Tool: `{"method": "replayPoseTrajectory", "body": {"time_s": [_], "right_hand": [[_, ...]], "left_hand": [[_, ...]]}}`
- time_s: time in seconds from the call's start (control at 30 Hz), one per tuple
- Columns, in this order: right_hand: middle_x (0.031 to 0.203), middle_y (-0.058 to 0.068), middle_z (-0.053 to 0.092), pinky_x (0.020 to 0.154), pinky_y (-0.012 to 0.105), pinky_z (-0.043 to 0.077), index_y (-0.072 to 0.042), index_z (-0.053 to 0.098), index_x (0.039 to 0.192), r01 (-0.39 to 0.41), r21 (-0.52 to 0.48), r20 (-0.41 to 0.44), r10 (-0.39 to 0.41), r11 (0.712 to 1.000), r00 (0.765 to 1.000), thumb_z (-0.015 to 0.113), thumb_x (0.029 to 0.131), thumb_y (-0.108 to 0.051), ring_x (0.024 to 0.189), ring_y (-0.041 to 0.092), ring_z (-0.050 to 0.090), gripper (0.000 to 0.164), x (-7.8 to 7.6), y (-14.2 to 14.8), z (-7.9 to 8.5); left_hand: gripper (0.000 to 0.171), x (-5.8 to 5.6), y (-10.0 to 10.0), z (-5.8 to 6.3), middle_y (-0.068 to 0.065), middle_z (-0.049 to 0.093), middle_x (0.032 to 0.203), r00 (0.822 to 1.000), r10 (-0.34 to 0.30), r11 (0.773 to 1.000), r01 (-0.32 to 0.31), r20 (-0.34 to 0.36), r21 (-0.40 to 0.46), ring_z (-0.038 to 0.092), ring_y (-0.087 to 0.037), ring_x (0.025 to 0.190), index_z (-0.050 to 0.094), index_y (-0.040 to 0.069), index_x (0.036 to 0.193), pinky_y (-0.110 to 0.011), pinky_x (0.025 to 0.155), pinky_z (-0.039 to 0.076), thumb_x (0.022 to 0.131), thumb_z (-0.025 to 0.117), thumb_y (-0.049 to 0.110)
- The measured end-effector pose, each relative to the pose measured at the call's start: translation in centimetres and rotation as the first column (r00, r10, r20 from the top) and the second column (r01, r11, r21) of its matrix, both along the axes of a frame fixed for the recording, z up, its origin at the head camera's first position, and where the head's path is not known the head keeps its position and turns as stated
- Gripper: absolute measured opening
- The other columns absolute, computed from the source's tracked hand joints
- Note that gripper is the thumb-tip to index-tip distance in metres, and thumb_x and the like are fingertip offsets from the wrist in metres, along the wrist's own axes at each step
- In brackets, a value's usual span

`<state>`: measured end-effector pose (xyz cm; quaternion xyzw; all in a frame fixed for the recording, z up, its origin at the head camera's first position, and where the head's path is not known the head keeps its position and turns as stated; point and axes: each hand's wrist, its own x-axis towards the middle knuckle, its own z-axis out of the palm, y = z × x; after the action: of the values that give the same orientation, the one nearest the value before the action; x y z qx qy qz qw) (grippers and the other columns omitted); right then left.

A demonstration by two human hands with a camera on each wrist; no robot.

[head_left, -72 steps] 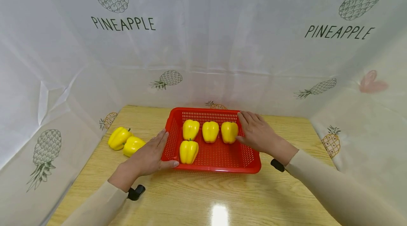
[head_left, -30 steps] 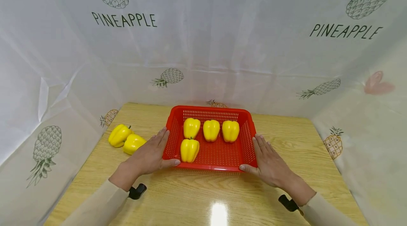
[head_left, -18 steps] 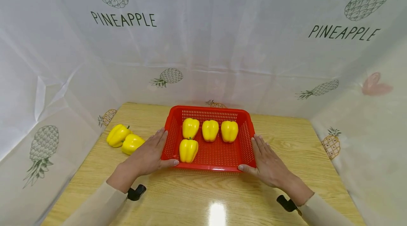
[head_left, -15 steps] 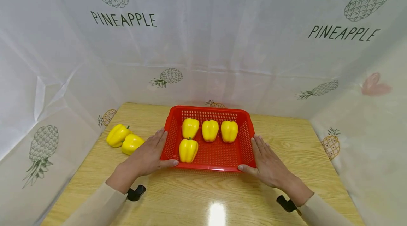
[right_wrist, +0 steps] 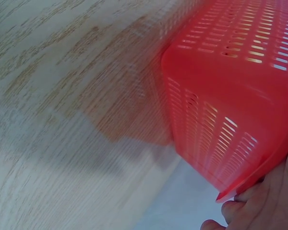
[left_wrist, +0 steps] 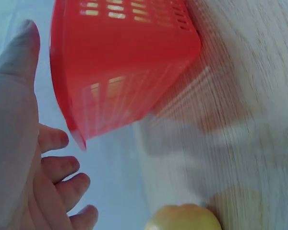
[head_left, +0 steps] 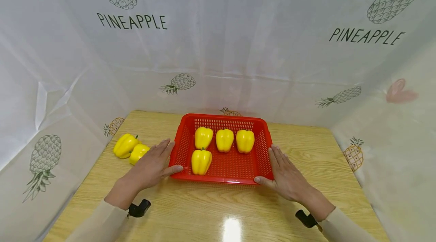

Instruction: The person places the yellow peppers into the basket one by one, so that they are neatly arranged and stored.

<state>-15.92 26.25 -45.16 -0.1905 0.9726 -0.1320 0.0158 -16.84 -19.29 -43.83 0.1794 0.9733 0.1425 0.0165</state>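
A red perforated plastic basket [head_left: 221, 180] stands on the table. Inside lie several yellow bell peppers: three in a back row, ending with the rightmost pepper [head_left: 245, 141], and a front pepper [head_left: 201, 162] at the left. My left hand [head_left: 148, 166] is at the basket's left end, fingers extended; the left wrist view shows a gap between its palm side and the rim. My right hand [head_left: 289, 176] rests against the right side, straight fingers along the wall and thumb on the front corner of the rim. Neither hand holds a pepper.
Two more yellow bell peppers lie on the table left of the basket, the farther pepper [head_left: 126, 145] and the nearer pepper [head_left: 138, 153], partly hidden behind my left hand. A white pineapple-print sheet [head_left: 218, 56] encloses the back and sides of the wooden table [head_left: 190, 211].
My right hand has come from the basket's back right, by the rightmost pepper, to its front right corner. Just now my left hand has drawn slightly left, off the rim. The peppers stay put.
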Motion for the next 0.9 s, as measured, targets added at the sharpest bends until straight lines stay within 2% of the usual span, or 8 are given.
{"method": "replayPoseTrajectory", "body": {"time_s": [0.1, 0.17, 0.3, 0.43, 0.6, 0.73, 0.9], "right_hand": [[0.173, 0.031, 0.014, 0.127, 0.066, 0.021, 0.011, 0.018, 0.164, -0.001, -0.012, 0.004, 0.001, 1.0, 1.0, 0.057, 0.098, -0.071, 0.16, 0.05, 0.017, 0.112, 0.0, 0.0, 0.0], [0.173, 0.031, 0.013, 0.127, 0.066, 0.021, 0.01, 0.018, 0.164, 0.0, -0.019, 0.007, 0.001, 1.0, 1.0, 0.057, 0.098, -0.071, 0.16, 0.049, 0.017, 0.112, 0.0, 0.0, 0.0], [0.173, 0.031, 0.012, 0.127, 0.067, 0.021, 0.009, 0.017, 0.164, -0.001, -0.027, 0.01, 0.001, 1.0, 1.0, 0.057, 0.098, -0.071, 0.16, 0.049, 0.016, 0.111, 0.1, 0.1, -0.1], [0.173, 0.03, 0.011, 0.127, 0.067, 0.021, 0.009, 0.016, 0.165, 0.001, -0.033, 0.015, 0.0, 0.999, 1.0, 0.058, 0.098, -0.07, 0.16, 0.049, 0.016, 0.111, 0.1, 0.1, -0.1], [0.174, 0.03, 0.011, 0.127, 0.067, 0.02, 0.009, 0.017, 0.165, 0.001, -0.047, 0.018, 0.0, 0.999, 1.0, 0.058, 0.098, -0.07, 0.16, 0.049, 0.016, 0.111, 0.0, 0.1, -0.2], [0.174, 0.029, 0.01, 0.127, 0.066, 0.021, 0.009, 0.016, 0.165, 0.004, -0.051, 0.02, -0.003, 0.999, 1.0, 0.058, 0.098, -0.07, 0.16, 0.048, 0.016, 0.111, 0.1, 0.1, -0.2], [0.174, 0.029, 0.01, 0.127, 0.067, 0.021, 0.008, 0.016, 0.165, 0.007, -0.055, 0.025, -0.006, 0.998, 1.0, 0.057, 0.098, -0.071, 0.16, 0.049, 0.017, 0.112, 0.2, 0.1, -0.1]], "left_hand": [[0.093, 0.0, -0.8, 0.0, -0.029, 0.035, 0.166, 0.998, 0.044, 0.999, -0.044, -0.054, 0.001, 0.039, -0.051, 0.15, 0.037, -0.003, 0.161, -0.065, 0.124, 0.031, 0.1, 0.061, 0.063], [0.086, 0.0, -1.3, 0.1, -0.03, 0.041, 0.162, 0.99, 0.095, 0.995, -0.096, -0.107, 0.0, 0.046, -0.053, 0.144, 0.041, -0.003, 0.159, -0.066, 0.119, 0.038, 0.101, 0.063, 0.057], [0.072, 0.0, -1.9, 0.3, -0.032, 0.053, 0.149, 0.958, 0.21, 0.978, -0.208, -0.197, 0.031, 0.054, -0.053, 0.132, 0.05, -0.006, 0.151, -0.066, 0.105, 0.051, 0.102, 0.068, 0.043], [0.062, -0.1, -2.6, 0.0, -0.034, 0.057, 0.141, 0.931, 0.286, 0.958, -0.276, -0.227, 0.075, 0.057, -0.054, 0.125, 0.055, -0.008, 0.145, -0.066, 0.096, 0.055, 0.102, 0.068, 0.034], [0.059, -0.3, -3.4, -0.8, -0.037, 0.06, 0.134, 0.909, 0.312, 0.949, -0.313, -0.277, 0.04, 0.059, -0.057, 0.116, 0.058, -0.011, 0.137, -0.067, 0.089, 0.056, 0.099, 0.071, 0.032], [0.065, -0.4, -3.8, -1.5, -0.039, 0.06, 0.13, 0.895, 0.319, 0.941, -0.337, -0.311, -0.003, 0.059, -0.058, 0.111, 0.058, -0.012, 0.136, -0.067, 0.081, 0.056, 0.095, 0.075, 0.035], [0.073, -0.5, -4.2, -2.3, -0.041, 0.06, 0.125, 0.871, 0.338, 0.931, -0.365, -0.357, -0.01, 0.059, -0.058, 0.105, 0.057, -0.014, 0.134, -0.068, 0.075, 0.054, 0.092, 0.079, 0.042]]}}
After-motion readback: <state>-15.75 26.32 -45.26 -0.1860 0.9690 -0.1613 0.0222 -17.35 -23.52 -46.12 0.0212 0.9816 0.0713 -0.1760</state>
